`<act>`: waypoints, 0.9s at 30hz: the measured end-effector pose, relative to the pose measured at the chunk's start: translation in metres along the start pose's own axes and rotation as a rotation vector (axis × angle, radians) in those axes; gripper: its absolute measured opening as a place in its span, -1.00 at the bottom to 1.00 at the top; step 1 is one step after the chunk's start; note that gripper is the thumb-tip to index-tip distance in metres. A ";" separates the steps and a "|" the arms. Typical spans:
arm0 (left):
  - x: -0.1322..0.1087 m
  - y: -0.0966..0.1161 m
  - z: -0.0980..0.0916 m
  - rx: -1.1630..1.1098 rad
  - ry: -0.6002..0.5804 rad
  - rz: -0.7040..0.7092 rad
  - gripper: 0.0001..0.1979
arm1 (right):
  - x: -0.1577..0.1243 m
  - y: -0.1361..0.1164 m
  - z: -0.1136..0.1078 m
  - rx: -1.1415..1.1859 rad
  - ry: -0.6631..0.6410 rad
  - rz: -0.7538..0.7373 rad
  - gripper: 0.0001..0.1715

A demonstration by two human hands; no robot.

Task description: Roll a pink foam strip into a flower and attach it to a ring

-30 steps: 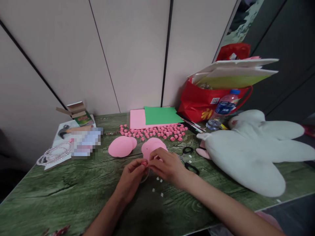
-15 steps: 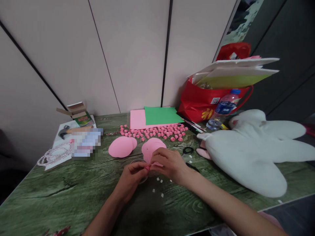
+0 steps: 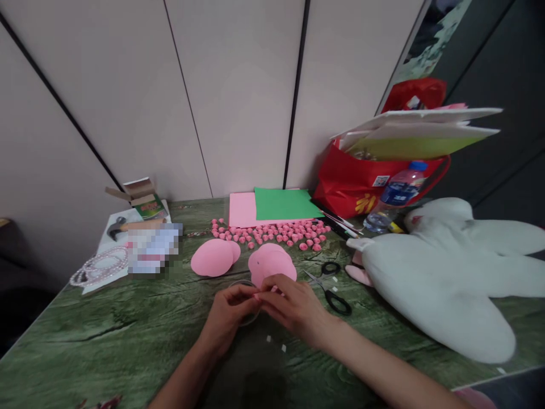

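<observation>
My left hand and my right hand meet at the fingertips in front of me. Both pinch a small pink paper rose, mostly hidden by the fingers. Under my left hand lies a clear round dish or ring, partly covered. Just beyond my right hand is an overlapping stack of pink paper discs, and more pink paper discs lie to its left. Open scissors with black handles rest right of my right hand. Behind the discs many rolled pink paper roses are spread out.
Pink sheets and a green sheet lie against the wall. On the right are a white plush toy, a water bottle and a red bag. A hammer, beads and an opened box sit left.
The view has shifted slightly, so everything sits a little lower and to the right. My right hand has moved off the scissors, which now show whole. Both hands keep their pinch.
</observation>
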State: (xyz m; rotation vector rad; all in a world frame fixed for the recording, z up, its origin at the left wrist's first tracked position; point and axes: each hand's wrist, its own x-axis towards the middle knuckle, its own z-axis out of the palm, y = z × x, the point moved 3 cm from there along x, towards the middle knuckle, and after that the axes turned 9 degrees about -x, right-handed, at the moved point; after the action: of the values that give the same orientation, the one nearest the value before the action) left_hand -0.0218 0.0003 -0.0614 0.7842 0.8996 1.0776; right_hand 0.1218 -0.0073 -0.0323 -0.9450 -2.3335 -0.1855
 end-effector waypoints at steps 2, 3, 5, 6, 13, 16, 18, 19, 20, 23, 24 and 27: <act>0.000 0.001 0.000 0.030 -0.011 0.003 -0.87 | 0.002 0.000 0.002 -0.029 -0.039 -0.004 -0.81; -0.001 0.002 0.001 0.046 -0.011 0.002 -0.87 | 0.002 -0.001 0.003 -0.032 -0.054 -0.009 -0.81; -0.001 0.003 0.000 0.072 0.002 -0.009 -0.86 | 0.004 -0.001 0.006 -0.017 -0.074 -0.022 -0.81; -0.001 0.003 0.000 0.081 0.011 -0.017 -0.85 | 0.005 -0.001 0.008 -0.004 -0.081 -0.022 -0.82; 0.003 0.001 -0.007 0.074 0.026 0.008 -0.81 | 0.013 0.004 0.016 0.087 -0.152 0.006 -0.60; 0.003 0.004 -0.011 0.087 0.063 0.029 -0.82 | 0.020 0.004 0.018 0.153 -0.167 -0.015 -0.61; 0.003 0.007 -0.013 0.098 0.088 0.032 -0.81 | 0.024 0.004 0.020 0.209 -0.167 -0.020 -0.65; 0.003 0.008 -0.015 0.095 0.099 0.031 -0.79 | 0.026 0.005 0.021 0.241 -0.159 -0.011 -0.67; 0.003 0.010 -0.015 0.087 0.109 0.034 -0.77 | 0.028 0.006 0.022 0.277 -0.143 0.006 -0.70; 0.004 0.016 -0.017 0.025 0.162 0.065 -0.72 | 0.033 0.009 0.026 0.410 -0.081 0.071 -0.81; 0.004 0.017 -0.019 -0.011 0.197 0.084 -0.71 | 0.035 0.011 0.027 0.452 -0.061 0.091 -0.85; 0.005 0.021 -0.024 -0.122 0.336 0.170 -0.71 | 0.048 0.017 0.035 0.497 -0.007 0.127 -0.93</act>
State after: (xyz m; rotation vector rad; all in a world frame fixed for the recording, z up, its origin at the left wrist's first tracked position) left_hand -0.0506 0.0137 -0.0548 0.5938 1.0506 1.4291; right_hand 0.0898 0.0450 -0.0341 -0.8310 -2.1618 0.4303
